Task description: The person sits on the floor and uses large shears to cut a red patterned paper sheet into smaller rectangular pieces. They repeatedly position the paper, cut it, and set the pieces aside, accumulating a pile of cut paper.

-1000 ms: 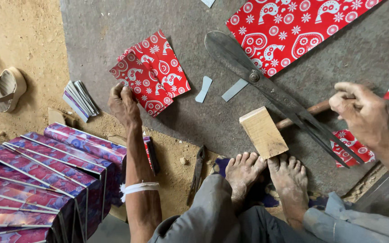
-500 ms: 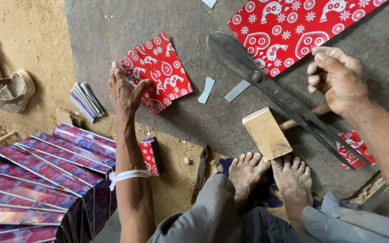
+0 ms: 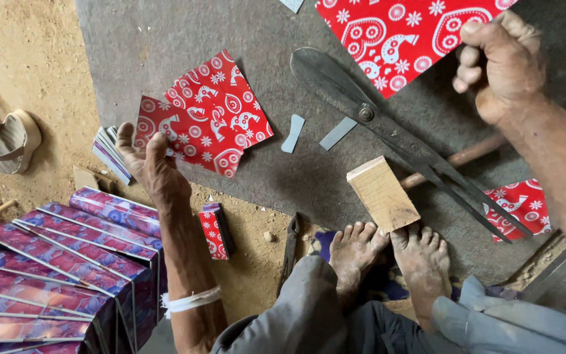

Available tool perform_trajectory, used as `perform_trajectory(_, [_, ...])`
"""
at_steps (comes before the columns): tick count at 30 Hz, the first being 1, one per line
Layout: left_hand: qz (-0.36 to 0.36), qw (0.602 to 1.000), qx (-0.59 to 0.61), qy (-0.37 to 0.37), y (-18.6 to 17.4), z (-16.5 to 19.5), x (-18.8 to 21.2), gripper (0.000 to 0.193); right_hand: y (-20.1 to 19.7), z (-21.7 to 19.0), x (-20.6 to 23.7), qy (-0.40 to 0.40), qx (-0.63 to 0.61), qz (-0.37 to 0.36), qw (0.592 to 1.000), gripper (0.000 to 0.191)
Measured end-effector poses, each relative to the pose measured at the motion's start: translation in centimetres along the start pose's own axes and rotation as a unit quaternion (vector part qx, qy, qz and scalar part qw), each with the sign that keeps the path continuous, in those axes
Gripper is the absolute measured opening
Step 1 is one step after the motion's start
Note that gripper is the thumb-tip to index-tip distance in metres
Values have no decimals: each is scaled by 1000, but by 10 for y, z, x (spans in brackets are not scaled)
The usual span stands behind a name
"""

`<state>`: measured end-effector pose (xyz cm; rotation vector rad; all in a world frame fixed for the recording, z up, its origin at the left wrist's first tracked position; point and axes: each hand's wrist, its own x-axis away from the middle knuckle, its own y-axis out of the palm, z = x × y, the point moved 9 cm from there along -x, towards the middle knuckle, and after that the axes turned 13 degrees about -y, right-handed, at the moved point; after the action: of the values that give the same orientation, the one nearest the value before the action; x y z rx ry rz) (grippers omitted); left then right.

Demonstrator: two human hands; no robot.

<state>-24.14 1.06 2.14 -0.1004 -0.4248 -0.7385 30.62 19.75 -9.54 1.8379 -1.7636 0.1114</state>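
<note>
Nearest the camera, two bare feet (image 3: 388,262) rest at the edge of a grey slab (image 3: 165,52) on the dirt floor, toes just beside a wooden block (image 3: 381,193). To the left, rows of purple printed sheets (image 3: 54,262) stand stacked on edge, with a small folded red piece (image 3: 214,231) lying on the dirt near the left forearm.

The left hand (image 3: 149,164) lies on the lower left corner of a stack of red patterned sheets (image 3: 207,121) on the slab; its fingers are spread apart and pressed flat on the sheets, not closed around them. A bundle of thin strips (image 3: 113,152) lies just beside that hand, and a sandal (image 3: 4,141) sits farther left on the dirt.

Large metal shears (image 3: 401,141) lie diagonally across the slab beyond the block, with two small grey offcuts (image 3: 293,133) between them and the red sheets.

Farther off, the right hand (image 3: 499,62) is raised above the slab, fingers curled together into a loose fist; I cannot tell if it holds anything. Behind it lies a large red patterned sheet (image 3: 394,33).
</note>
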Motion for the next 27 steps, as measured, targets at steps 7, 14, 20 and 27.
perform_trajectory(7, [-68, 959, 97, -256, 116, -106, 67, 29, 36, 49, 95, 100, -48, -82, 991, 11])
perform_trajectory(14, [-19, 960, 98, -262, 142, -161, 123, 25, 37, 70, 133, 94, -10, -111, 989, 12])
perform_trajectory(20, [-34, 945, 154, -286, 146, -180, 136, 29, 39, 83, 152, 111, 13, -134, 985, 16])
perform_trajectory(27, [-53, 968, 102, -224, 150, -170, 135, 40, 47, 84, 176, 162, 306, -242, 906, 35])
